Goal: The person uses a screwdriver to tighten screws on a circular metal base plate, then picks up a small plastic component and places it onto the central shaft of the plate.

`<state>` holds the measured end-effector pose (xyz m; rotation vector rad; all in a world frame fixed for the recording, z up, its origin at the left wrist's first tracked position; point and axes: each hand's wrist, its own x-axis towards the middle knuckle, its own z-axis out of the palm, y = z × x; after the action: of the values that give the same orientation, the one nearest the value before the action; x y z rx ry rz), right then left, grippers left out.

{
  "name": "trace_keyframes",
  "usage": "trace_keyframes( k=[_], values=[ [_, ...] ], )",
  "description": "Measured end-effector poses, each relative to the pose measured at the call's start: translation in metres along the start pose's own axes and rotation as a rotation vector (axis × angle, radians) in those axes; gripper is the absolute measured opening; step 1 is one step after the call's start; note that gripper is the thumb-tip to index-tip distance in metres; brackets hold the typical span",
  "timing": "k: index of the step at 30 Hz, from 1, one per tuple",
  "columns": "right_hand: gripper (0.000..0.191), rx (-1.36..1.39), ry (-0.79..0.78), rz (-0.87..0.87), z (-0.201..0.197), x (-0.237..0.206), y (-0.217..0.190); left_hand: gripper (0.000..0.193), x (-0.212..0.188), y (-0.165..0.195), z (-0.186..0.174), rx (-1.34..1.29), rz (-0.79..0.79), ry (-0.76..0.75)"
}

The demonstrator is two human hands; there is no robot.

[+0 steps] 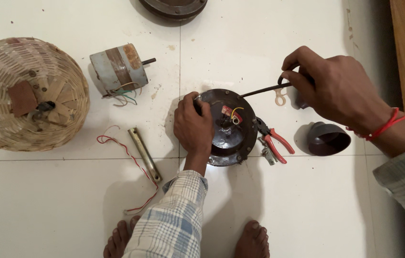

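The round motor housing is dark brown metal with a worn, semi-gloss finish that catches light along its lower rim. The thin rod is black, matt metal. The pliers have dull grey steel jaws and red, smooth plastic-coated handles. The small cylindrical motor is grey painted metal, scuffed, with rust-brown patches. The basket is woven from pale, rough cane strips. The short tube is dull, brass-coloured metal. The dark cup-shaped cover looks like smooth plastic with a soft sheen. The floor is glossy white tile. The sleeve is matt checked cloth.
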<state>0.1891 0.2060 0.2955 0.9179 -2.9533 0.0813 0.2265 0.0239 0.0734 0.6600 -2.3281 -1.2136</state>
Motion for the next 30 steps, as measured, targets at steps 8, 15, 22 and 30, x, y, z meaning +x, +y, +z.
trace_keyframes(
  k=[8, 15, 22, 30],
  values=[
    [0.017, -0.014, -0.008, -0.011, 0.001, -0.001, 0.003, 0.023, 0.001, 0.0, -0.001, -0.005, -0.017, -0.027],
    [0.016, 0.0, 0.003, -0.027, 0.0, -0.001, -0.001, 0.025, 0.002, 0.0, -0.001, 0.008, -0.038, -0.058],
    [0.021, 0.016, -0.111, -0.003, -0.007, 0.0, -0.012, 0.024, 0.002, 0.0, -0.001, 0.008, -0.027, -0.035],
    [0.037, -0.105, -0.384, 0.072, -0.028, 0.017, -0.019, 0.024, 0.01, 0.0, 0.0, -0.017, -0.001, -0.11]
  ],
)
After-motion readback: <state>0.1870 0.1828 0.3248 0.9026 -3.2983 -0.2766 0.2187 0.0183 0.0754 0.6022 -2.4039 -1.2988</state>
